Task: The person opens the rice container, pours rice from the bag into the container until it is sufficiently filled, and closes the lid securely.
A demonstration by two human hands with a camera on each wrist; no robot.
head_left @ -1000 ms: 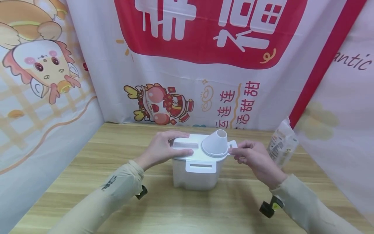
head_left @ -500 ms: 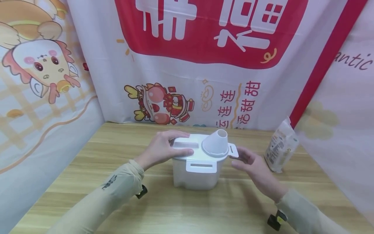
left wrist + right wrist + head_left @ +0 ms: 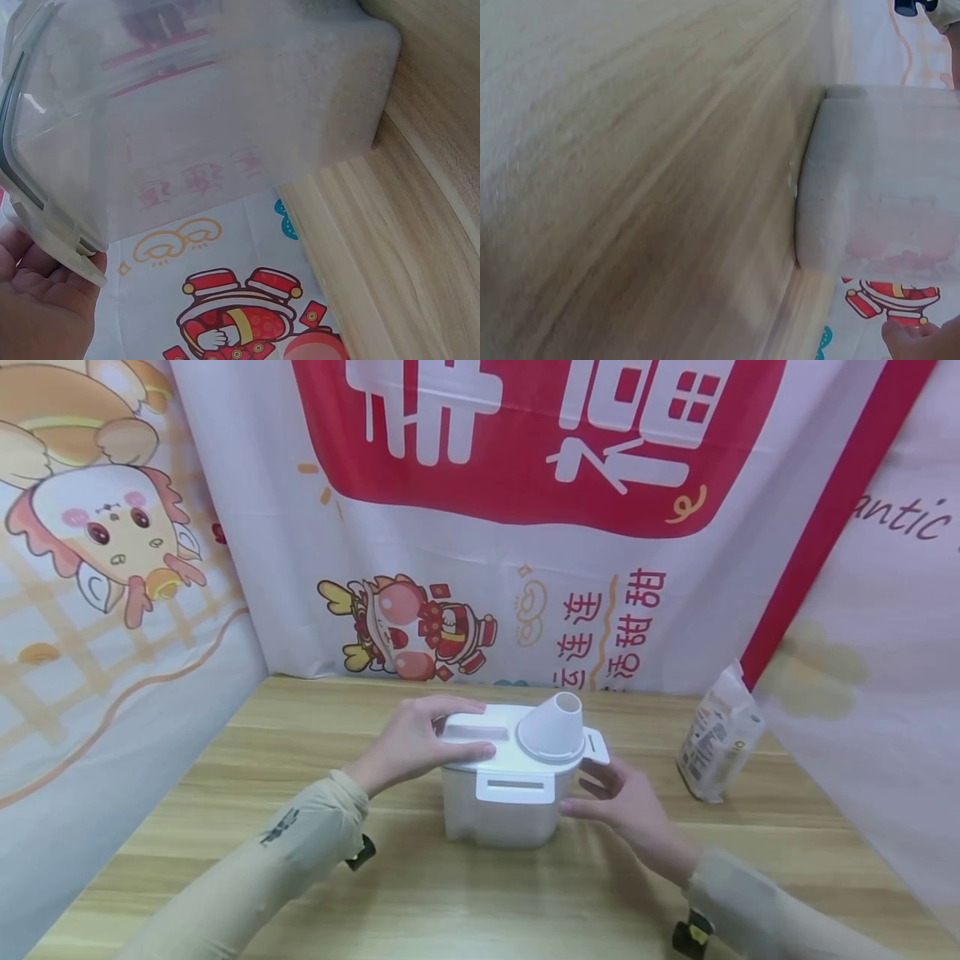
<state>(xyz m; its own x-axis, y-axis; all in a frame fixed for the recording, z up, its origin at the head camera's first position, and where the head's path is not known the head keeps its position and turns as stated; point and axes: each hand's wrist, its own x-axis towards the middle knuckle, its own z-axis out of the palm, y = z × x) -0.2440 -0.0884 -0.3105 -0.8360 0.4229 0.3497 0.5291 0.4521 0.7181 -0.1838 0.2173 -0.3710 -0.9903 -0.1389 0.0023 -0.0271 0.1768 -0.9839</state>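
Observation:
A translucent plastic storage box [image 3: 498, 818] with a white lid [image 3: 480, 732] stands upright on the table. On the lid's right half is a white cone-shaped spout [image 3: 553, 727]. My left hand [image 3: 408, 739] grips the lid's left end, thumb on top. The front latch [image 3: 516, 786] and the right latch [image 3: 597, 746] stick outward. My right hand [image 3: 626, 810] holds the box's right end below that latch, thumb at the front corner and fingers toward the back. In the right wrist view, fingertips [image 3: 907, 337] show beside the box. Pale grainy contents [image 3: 349, 82] show low inside.
A white printed bag [image 3: 720, 735] stands on the table to the right. Behind the wooden table [image 3: 330, 893] hangs a red and white printed cloth [image 3: 540, 552]; more printed cloth lines both sides.
My right hand has let go of the right latch and moved down and left to the box's side. That latch now slants outward and down. My left hand has stayed put.

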